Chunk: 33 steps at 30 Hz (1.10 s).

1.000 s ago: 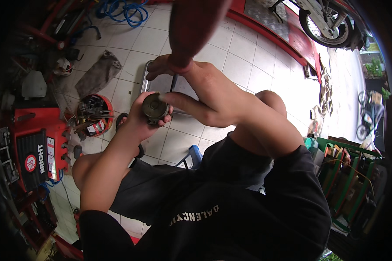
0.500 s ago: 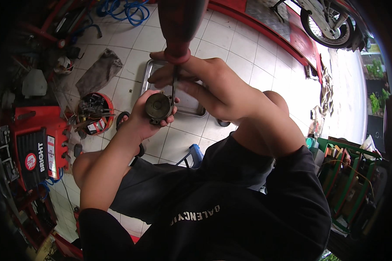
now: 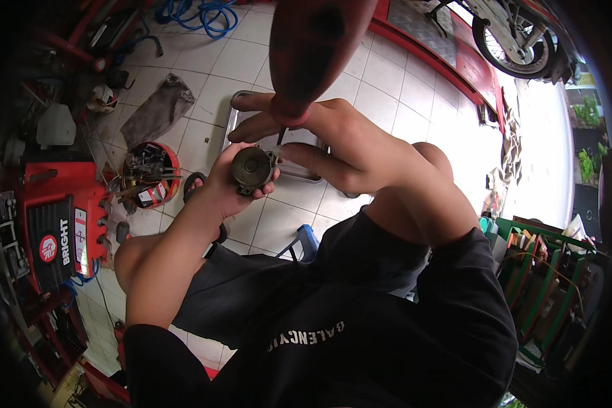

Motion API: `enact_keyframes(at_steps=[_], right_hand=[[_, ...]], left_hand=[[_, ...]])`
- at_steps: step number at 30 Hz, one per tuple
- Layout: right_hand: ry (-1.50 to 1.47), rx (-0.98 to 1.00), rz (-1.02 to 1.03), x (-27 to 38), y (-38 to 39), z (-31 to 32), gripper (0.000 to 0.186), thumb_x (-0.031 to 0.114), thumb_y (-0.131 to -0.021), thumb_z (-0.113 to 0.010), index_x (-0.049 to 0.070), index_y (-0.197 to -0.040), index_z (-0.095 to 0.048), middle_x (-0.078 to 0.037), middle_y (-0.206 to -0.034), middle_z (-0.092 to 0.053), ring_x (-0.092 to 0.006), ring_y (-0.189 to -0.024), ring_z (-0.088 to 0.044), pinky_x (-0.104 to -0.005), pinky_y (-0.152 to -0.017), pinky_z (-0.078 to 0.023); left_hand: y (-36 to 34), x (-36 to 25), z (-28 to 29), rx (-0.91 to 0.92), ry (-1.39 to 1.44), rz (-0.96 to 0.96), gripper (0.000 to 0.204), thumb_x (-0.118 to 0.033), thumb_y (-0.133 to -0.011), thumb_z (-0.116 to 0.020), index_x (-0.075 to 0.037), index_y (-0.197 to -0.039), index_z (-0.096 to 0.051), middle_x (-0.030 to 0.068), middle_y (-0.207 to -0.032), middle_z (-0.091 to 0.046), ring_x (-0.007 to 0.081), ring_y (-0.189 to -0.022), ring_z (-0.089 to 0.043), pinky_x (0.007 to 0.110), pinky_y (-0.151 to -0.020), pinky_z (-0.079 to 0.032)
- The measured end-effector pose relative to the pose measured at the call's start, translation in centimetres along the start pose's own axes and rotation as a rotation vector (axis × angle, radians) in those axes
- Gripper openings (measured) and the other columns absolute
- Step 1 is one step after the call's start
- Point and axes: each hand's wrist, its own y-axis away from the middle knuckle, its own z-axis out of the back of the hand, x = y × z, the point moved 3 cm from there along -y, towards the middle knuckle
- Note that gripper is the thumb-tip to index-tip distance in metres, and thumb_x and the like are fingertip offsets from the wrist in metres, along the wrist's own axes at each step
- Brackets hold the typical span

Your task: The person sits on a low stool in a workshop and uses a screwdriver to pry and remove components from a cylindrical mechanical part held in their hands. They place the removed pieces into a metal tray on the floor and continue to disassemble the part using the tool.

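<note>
In the fingers of my left hand (image 3: 226, 182) is a round, dull metal housing (image 3: 251, 168) with small lugs, its recessed face upward. My right hand (image 3: 342, 141) grips a red and black screwdriver (image 3: 304, 53) near the collar, fingertips loosely curled around it. The screwdriver stands upright, its handle large in the upper middle and its thin shaft reaching down beside the housing's right side; whether the tip touches the housing is hidden. Below both hands lies a shallow metal tray (image 3: 302, 175) on the tiled floor.
A red bucket (image 3: 174, 173) of tools, a grey cloth (image 3: 156, 112), a red machine (image 3: 51, 217) and coiled blue hose (image 3: 194, 17) are at left. A blue stool (image 3: 304, 239) is between my legs, a motorcycle (image 3: 513, 54) at upper right, green racks (image 3: 547, 285) at lower right.
The screwdriver handle first swung left, then back rightward over the last half second. My right hand shifted slightly with it. The housing in my left hand moved a little rightward.
</note>
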Motion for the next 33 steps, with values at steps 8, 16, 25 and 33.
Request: enact_keyframes(at_steps=[8,16,25,33], right_hand=[[0.197,0.003,-0.029,1.2,0.0,1.0,0.023,0.004,-0.082,-0.072,0.004,-0.105,-0.067,-0.012,-0.093,-0.072,-0.0351,-0.086,-0.069,-0.0415,-0.073,-0.056],[-0.097,0.125,0.057,0.0,0.1,0.0,0.027,-0.007,-0.088,-0.065,-0.004,-0.115,-0.065,-0.021,-0.128,-0.063,-0.0323,-0.117,-0.064,-0.0367,-0.094,-0.052],[0.241,-0.023,0.044,0.3,0.2,0.0,0.026,0.003,-0.079,-0.074,0.0,-0.104,-0.066,-0.016,-0.084,-0.067,-0.0406,-0.076,-0.065,-0.0426,-0.07,-0.054],[0.085,0.033,0.005,0.4,0.3,-0.2,0.027,0.003,-0.078,-0.074,0.001,-0.104,-0.066,-0.014,-0.085,-0.068,-0.038,-0.078,-0.066,-0.0414,-0.072,-0.054]], left_hand=[[0.6,0.0,-0.6,-0.03,-0.07,-0.022,0.047,-0.041,-0.098,-0.037,-0.001,-0.105,-0.06,0.0156,-0.081,-0.063,0.0261,-0.059,-0.058,0.029,-0.045,-0.044],[0.7,0.0,-0.3,0.002,-0.038,-0.041,0.048,-0.042,-0.098,-0.035,-0.002,-0.108,-0.059,0.0161,-0.082,-0.064,0.0268,-0.061,-0.059,0.029,-0.044,-0.043],[0.5,0.1,-0.2,-0.016,-0.093,0.01,0.046,-0.041,-0.099,-0.034,-0.003,-0.106,-0.058,0.016,-0.082,-0.064,0.0264,-0.062,-0.06,0.03,-0.045,-0.043],[0.4,-0.1,-0.5,0.061,-0.071,-0.039,0.042,-0.04,-0.1,-0.032,-0.008,-0.111,-0.056,0.0162,-0.083,-0.063,0.0267,-0.062,-0.06,0.03,-0.044,-0.044]])
